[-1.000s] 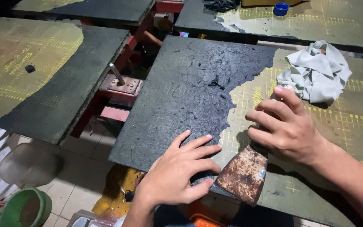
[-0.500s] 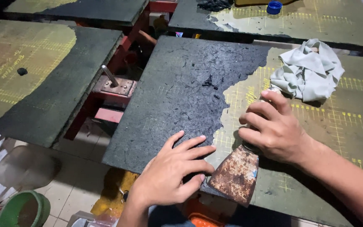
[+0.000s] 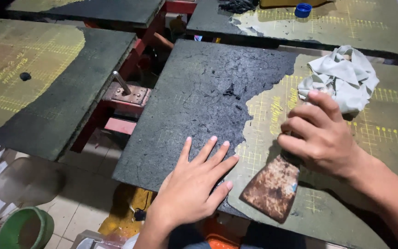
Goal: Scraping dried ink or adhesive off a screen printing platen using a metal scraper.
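Scraper [image 3: 272, 189], rusty blade, gripped in right hand [image 3: 321, 136] at surface [image 3: 199, 87] near edge; left hand [image 3: 194, 186] flat, empty, bracing. Scraping black coating underway; next calls for blade pushed under coating edge.

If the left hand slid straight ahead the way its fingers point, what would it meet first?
Likely the ragged edge of the dark coating, where the left hand, flat on the board, points up-right; the crumpled cloth lies further along.

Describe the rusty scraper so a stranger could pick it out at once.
Start at the large dark flat board in the middle. At its near edge, beside the flat left hand, lies the wide rust-brown metal scraper blade, its handle in the grip of the right hand. Nothing else there is rusty and trapezoid-shaped.
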